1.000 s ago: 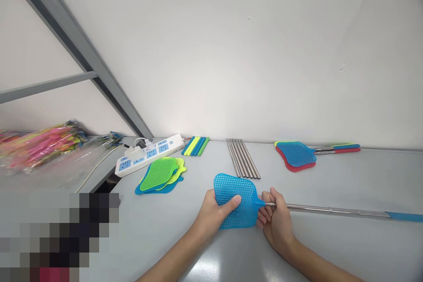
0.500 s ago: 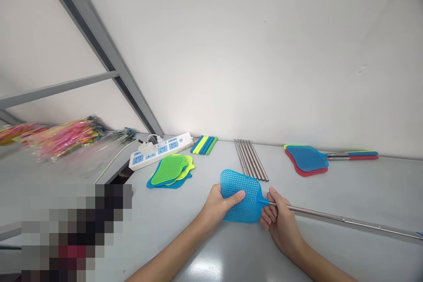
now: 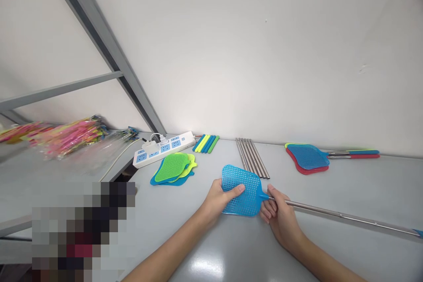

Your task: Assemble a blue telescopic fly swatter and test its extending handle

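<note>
Between my hands is a blue fly swatter [image 3: 251,205] with a perforated plastic head and a long, extended metal rod; part of a blue grip shows at the right edge. My left hand [image 3: 220,194] is closed on the head's left side, thumb on top. Close to the neck, my right hand [image 3: 280,211] grips the metal rod, which runs off to the right. Farther back lie several metal rods [image 3: 253,158] side by side. Loose green, yellow and blue swatter heads [image 3: 172,168] are stacked at the left, near a row of coloured handle grips [image 3: 206,144].
Swatters with handles [image 3: 307,157] lie stacked at the back right by the wall. A white power strip [image 3: 165,148] with plugs and a cable sits at the back left. Bagged colourful items [image 3: 72,136] rest on the left table, beside a grey metal frame [image 3: 109,48].
The view has shifted slightly. Both hands keep their hold on the swatter, which looks almost the same, its head a touch higher in the picture.
</note>
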Available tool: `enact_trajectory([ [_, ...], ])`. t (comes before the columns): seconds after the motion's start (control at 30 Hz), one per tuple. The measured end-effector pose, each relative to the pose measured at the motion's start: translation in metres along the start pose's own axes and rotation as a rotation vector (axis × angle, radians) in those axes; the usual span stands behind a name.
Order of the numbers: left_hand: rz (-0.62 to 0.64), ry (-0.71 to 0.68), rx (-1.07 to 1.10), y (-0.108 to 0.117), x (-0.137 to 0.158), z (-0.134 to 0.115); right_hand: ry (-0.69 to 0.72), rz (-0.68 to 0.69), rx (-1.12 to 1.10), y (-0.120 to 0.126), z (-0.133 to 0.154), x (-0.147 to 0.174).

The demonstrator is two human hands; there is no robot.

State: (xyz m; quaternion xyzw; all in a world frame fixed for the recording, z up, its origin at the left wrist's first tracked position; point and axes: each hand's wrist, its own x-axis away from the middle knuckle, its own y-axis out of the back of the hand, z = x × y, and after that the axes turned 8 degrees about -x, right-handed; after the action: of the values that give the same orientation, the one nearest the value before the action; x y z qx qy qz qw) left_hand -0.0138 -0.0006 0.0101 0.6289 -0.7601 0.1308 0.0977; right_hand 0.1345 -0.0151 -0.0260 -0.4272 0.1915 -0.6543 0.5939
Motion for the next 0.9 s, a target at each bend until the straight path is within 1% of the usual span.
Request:
enact_trajectory([
  [0.17, 0.049, -0.062, 0.003, 0.007, -0.004, -0.001, 0.042, 0.051, 0.038, 0.001, -0.001, -0.001],
  [0.3, 0.067, -0.076, -0.009, 0.020, -0.012, -0.003, 0.102, 0.065, 0.077, 0.003, 0.002, -0.004],
  [0.6, -0.080, -0.071, -0.029, 0.061, -0.021, -0.020, 0.286, -0.062, -0.024, 0.009, 0.028, -0.026],
  [0.77, -0.115, -0.045, -0.053, 0.071, -0.019, -0.029, 0.351, -0.091, -0.052, 0.011, 0.040, -0.035],
  [0.9, -0.128, -0.063, -0.075, 0.079, -0.018, -0.033, 0.383, -0.109, -0.094, 0.012, 0.047, -0.039],
])
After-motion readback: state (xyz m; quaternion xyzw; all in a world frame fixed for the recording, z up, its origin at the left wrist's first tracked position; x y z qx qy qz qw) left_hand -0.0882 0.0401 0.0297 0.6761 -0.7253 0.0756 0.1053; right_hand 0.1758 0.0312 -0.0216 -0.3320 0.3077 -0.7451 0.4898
